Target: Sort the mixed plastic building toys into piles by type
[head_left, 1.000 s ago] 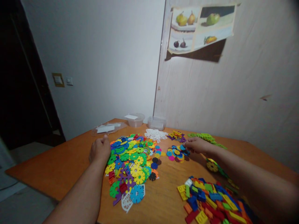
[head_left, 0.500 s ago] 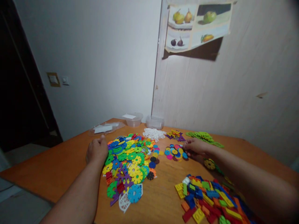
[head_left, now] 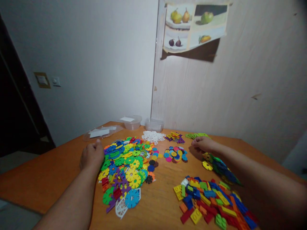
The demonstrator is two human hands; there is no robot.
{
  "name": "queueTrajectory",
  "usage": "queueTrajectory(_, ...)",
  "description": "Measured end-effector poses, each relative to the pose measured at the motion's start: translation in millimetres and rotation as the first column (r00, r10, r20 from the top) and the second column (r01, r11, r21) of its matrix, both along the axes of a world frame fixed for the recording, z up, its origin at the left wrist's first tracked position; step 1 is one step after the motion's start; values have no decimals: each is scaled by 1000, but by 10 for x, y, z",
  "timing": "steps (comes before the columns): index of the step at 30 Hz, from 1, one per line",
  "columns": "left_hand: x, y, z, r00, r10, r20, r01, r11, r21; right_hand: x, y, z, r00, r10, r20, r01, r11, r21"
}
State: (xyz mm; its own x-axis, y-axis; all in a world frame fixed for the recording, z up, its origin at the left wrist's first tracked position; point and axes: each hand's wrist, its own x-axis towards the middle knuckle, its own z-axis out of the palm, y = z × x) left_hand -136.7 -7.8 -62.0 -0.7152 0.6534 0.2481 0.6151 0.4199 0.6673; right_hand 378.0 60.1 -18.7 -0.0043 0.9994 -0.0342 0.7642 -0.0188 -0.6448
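My left hand (head_left: pixel 92 155) rests curled at the left edge of a big mixed pile of plastic toy pieces (head_left: pixel 124 159), mostly notched discs in yellow, green and blue. Its fingertips are hidden, so what it holds, if anything, cannot be seen. My right hand (head_left: pixel 202 144) hovers with fingers drawn together, nothing visible at the tips. It is just right of a cluster of small coloured discs (head_left: pixel 176 154) and in front of light green pieces (head_left: pixel 197 135). Below the right forearm lie larger notched discs (head_left: pixel 207 165) in yellow, green and blue, partly covered.
Building bricks (head_left: pixel 208 201) are heaped at the front right. White lattice pieces (head_left: pixel 153 136) and purple and yellow pieces (head_left: pixel 175 137) lie toward the back. Behind them stand a clear tub (head_left: pixel 133 123) and clear containers (head_left: pixel 154 125). A flat clear lid (head_left: pixel 100 132) lies at the left.
My right hand has moved away from the small disc cluster, to its right. My left hand stays beside the big pile. The whole view has shifted a little.
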Motion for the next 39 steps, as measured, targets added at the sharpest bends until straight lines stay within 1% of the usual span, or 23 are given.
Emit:
queueTrajectory(3,5,-7,3,1000,-5,5,5,1000,-6,112,-27,70,999,14,35,-14,1000,16)
queueTrajectory(7,0,-6,-5,1000,-1,6,1,1000,11,256,-104,123,991,42,125,-60,989,138)
queueTrajectory(11,-12,12,-11,1000,2,5,-2,1000,3,348,-259,89,972,65,225,-119,965,236)
queueTrajectory(14,-11,19,-8,1000,11,16,-10,1000,-10,318,-382,46,954,98,283,-178,946,272)
queueTrajectory(16,-5,18,-6,999,13,30,-12,1000,-9,209,-452,36,930,148,335,-253,921,296)
queueTrajectory(19,11,5,1,1000,-1,22,1,1000,0,-111,-552,56,887,261,380,-382,878,289)
queueTrajectory(21,26,-8,10,1000,-7,19,7,1000,8,-401,-623,80,861,341,376,-447,862,241)
queueTrajectory(24,46,-23,20,999,-5,41,4,1000,20,-856,-721,97,815,454,360,-524,843,123)
queueTrajectory(25,50,-26,21,999,-4,46,3,1000,24,-994,-744,96,803,481,352,-545,832,106)
queueTrajectory(27,54,-27,18,999,-1,45,-1,1000,30,-1230,-767,86,762,530,371,-597,798,85)
queueTrajectory(29,52,-25,9,999,2,40,-3,1000,31,-1408,-763,74,696,576,428,-658,750,61)
queueTrajectory(31,47,-22,-4,999,-2,36,1,999,35,-1527,-740,65,632,602,488,-701,713,27)
queueTrajectory(33,43,-19,-17,999,-7,33,5,999,45,-1594,-709,55,594,607,528,-716,698,4)
queueTrajectory(35,43,-17,-27,1000,-5,27,3,999,51,-1624,-680,39,585,606,540,-715,699,-9)
queueTrajectory(39,52,-15,-31,1000,2,20,-3,999,48,-1645,-648,-11,614,613,497,-709,705,6)
